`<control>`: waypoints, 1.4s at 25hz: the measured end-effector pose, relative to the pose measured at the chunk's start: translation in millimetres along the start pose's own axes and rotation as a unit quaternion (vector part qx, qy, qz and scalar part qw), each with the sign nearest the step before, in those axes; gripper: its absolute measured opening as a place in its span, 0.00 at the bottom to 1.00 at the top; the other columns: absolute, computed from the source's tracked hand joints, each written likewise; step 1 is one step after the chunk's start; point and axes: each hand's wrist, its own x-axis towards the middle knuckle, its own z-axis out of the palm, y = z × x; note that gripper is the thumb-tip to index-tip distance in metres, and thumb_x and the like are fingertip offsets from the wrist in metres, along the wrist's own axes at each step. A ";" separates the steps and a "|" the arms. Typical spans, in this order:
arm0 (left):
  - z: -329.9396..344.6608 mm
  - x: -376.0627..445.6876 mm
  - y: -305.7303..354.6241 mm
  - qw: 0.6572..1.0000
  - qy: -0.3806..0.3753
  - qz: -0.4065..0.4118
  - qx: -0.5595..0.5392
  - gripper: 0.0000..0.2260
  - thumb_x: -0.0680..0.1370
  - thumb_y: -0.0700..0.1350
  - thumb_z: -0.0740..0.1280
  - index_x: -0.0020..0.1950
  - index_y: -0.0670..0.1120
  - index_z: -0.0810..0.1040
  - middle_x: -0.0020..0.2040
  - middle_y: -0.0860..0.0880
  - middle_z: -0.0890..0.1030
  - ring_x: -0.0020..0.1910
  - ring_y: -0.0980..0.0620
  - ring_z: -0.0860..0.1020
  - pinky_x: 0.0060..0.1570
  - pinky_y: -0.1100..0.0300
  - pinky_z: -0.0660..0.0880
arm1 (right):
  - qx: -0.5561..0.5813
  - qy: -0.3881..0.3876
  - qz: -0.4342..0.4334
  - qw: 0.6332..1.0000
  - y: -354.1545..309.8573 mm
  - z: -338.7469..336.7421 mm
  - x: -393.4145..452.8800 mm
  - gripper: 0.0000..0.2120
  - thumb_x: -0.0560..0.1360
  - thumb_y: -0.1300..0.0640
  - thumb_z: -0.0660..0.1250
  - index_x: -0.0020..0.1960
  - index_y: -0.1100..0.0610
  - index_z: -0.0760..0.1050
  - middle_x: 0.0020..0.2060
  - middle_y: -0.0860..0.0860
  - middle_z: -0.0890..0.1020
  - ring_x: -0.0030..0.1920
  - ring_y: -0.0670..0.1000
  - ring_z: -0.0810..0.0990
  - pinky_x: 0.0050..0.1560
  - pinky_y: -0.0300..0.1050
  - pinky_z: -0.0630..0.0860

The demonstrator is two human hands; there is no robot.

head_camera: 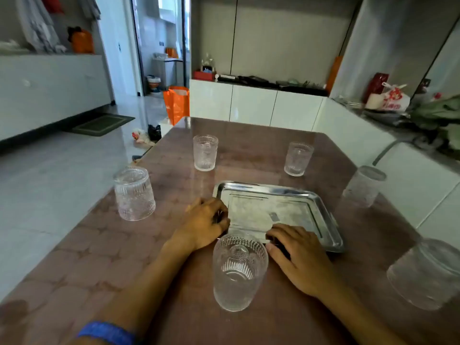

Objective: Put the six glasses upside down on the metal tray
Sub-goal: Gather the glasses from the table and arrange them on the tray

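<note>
An empty metal tray (281,192) lies on the brown table, and several clear patterned glasses stand around it, none on it. One glass (239,270) stands nearest me, between my wrists. Others stand at the left (134,194), far left (205,152), far right (298,158), right (364,186) and near right (428,273). My left hand (206,224) curls over the tray's near left corner. My right hand (296,255) rests with its fingers over the tray's near edge. Through the clear glass I cannot tell which way up each one stands.
The table (104,257) ends at the left over a pale tiled floor. White cabinets (251,105) and a cluttered counter run behind and along the right. An orange bag (177,103) stands on the floor beyond the table's far left corner.
</note>
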 end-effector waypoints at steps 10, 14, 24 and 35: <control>-7.6 -5.4 6.1 0.998 -0.023 -0.056 -0.017 0.25 0.60 0.72 0.68 0.50 0.59 0.79 0.62 0.59 0.72 0.64 0.54 0.67 0.67 0.50 0.63 | 0.545 -0.141 -0.016 0.827 -68.4 -11.4 -47.8 0.51 0.61 0.45 0.83 0.71 0.25 0.54 0.67 0.30 0.72 0.66 0.35 0.72 0.58 0.33 0.73; -6.8 -3.2 4.8 0.997 -0.024 -0.070 -0.016 0.27 0.58 0.73 0.68 0.49 0.58 0.79 0.57 0.57 0.78 0.62 0.50 0.70 0.65 0.45 0.67 | 0.497 -0.065 -0.004 0.865 -82.5 -6.5 -36.6 0.43 0.57 0.53 0.83 0.61 0.26 0.65 0.59 0.32 0.78 0.60 0.40 0.79 0.56 0.39 0.77; -2.7 -0.7 1.1 0.997 -0.013 -0.082 0.001 0.29 0.58 0.75 0.66 0.52 0.59 0.80 0.61 0.58 0.77 0.65 0.51 0.71 0.65 0.48 0.63 | 0.562 0.128 0.079 0.814 -11.5 -112.8 54.0 0.37 0.49 0.38 0.84 0.55 0.41 0.76 0.51 0.46 0.85 0.45 0.45 0.86 0.39 0.41 0.82; -0.5 -1.5 -0.2 0.998 0.000 -0.068 0.010 0.27 0.62 0.72 0.69 0.54 0.59 0.80 0.63 0.58 0.75 0.67 0.51 0.69 0.65 0.51 0.62 | 0.273 0.157 0.121 0.941 -31.5 -14.7 147.3 0.26 0.62 0.37 0.78 0.50 0.47 0.70 0.46 0.45 0.79 0.45 0.51 0.79 0.37 0.42 0.75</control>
